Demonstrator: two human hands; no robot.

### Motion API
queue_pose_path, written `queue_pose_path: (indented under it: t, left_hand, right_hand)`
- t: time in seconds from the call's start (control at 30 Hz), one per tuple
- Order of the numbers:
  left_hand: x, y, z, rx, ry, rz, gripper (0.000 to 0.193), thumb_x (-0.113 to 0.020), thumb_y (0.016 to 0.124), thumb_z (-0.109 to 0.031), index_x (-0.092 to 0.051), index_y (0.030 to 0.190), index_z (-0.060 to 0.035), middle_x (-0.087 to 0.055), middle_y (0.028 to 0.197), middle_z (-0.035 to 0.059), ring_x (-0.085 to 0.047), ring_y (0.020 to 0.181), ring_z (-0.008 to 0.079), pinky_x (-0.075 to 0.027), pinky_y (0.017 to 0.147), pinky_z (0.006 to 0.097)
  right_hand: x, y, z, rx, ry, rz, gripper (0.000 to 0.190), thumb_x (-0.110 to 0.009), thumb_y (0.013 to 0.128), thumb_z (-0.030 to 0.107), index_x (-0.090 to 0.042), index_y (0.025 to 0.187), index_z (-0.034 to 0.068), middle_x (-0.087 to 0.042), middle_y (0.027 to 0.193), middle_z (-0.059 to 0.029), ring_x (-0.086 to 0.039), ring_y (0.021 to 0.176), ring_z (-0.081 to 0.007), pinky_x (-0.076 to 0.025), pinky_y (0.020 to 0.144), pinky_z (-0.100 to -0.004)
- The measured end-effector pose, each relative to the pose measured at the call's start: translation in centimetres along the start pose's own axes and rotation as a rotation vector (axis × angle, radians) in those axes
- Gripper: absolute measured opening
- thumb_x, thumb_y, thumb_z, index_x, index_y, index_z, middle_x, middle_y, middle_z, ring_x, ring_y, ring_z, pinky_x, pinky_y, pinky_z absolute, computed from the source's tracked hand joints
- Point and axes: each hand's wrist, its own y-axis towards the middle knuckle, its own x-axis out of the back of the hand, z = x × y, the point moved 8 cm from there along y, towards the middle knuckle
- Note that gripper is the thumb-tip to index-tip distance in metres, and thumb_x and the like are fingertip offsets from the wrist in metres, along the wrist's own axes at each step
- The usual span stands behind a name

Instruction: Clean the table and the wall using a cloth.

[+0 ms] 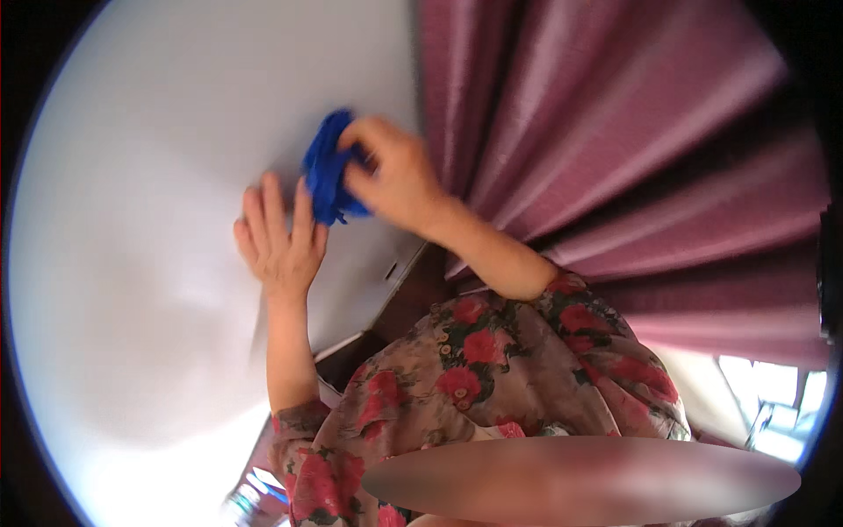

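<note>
A bunched blue cloth (326,171) lies against a smooth white surface (164,165) near the middle of the view. My right hand (388,174) has its fingers curled on the cloth and grips it; the fingertips are partly hidden and slightly blurred. Just left of the cloth, my left hand (280,240) is laid on the white surface, its fingers spread. The left index finger touches or nearly touches the edge of the cloth. Nothing shows in the left hand.
A mauve curtain (593,145) in deep folds hangs along the right side of the white surface. The surface has a small dark slot (391,271) near its lower edge, with dark brown material (411,283) beside it. Bright windows (777,395) show at the lower right.
</note>
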Motion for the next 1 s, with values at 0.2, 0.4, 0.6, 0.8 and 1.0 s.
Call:
queue_pose_path:
  t: [0.2,0.4,0.6,0.8,1.0]
  left_hand:
    - [0.0,-1.3,2.2,0.134,-0.135,-0.171,0.039,-0.050,0.101,-0.038,-0.064,0.132,-0.0194,-0.052,0.146,0.0154,-0.047,0.136,0.0329,-0.021,0.115,0.0461]
    - [-0.5,2.1,2.1,0.138,-0.609,-0.388,0.054,-0.066,0.093,-0.027,-0.051,0.141,-0.0076,-0.042,0.150,0.0235,-0.038,0.140,0.0437,-0.028,0.114,0.0563]
    - [-0.1,5.6,-1.7,-0.052,-0.738,-0.352,0.059,-0.062,0.094,-0.017,-0.039,0.147,-0.0052,-0.037,0.152,0.0270,-0.034,0.141,0.0478,-0.032,0.112,0.0588]
    - [1.0,4.0,-4.9,-0.285,-1.026,-0.351,0.052,-0.062,0.094,-0.017,-0.045,0.141,-0.0030,-0.049,0.141,0.0269,-0.044,0.132,0.0500,-0.039,0.107,0.0575]
    - [6.3,5.2,-10.0,-0.568,-1.466,-0.424,0.034,-0.064,0.092,-0.015,-0.058,0.122,-0.0006,-0.058,0.128,0.0256,-0.062,0.110,0.0451,-0.055,0.089,0.0497]
  right_hand:
    - [1.2,-5.4,6.3,0.057,0.031,0.200,0.026,-0.066,0.076,-0.002,-0.061,0.099,0.007,-0.059,0.096,-0.0096,-0.063,0.085,-0.0296,-0.052,0.071,-0.0381]
    - [5.2,-6.0,11.2,0.141,-0.072,0.146,0.028,-0.065,0.075,-0.003,-0.062,0.101,0.006,-0.059,0.100,-0.0094,-0.064,0.082,-0.0294,-0.053,0.066,-0.0377]
    - [9.5,-6.8,12.6,0.137,-0.157,0.026,0.031,-0.063,0.075,-0.007,-0.065,0.103,0.005,-0.059,0.103,-0.0138,-0.063,0.083,-0.0295,-0.052,0.067,-0.0357]
    - [10.5,-9.6,9.8,-0.032,-0.167,-0.041,0.032,-0.065,0.076,-0.003,-0.063,0.106,0.008,-0.060,0.101,-0.0129,-0.064,0.086,-0.0321,-0.054,0.071,-0.0398]
    - [14.0,-11.8,9.9,-0.148,-0.229,-0.111,0.031,-0.066,0.075,-0.005,-0.064,0.104,0.007,-0.060,0.097,-0.0109,-0.063,0.078,-0.0251,-0.052,0.062,-0.0328]
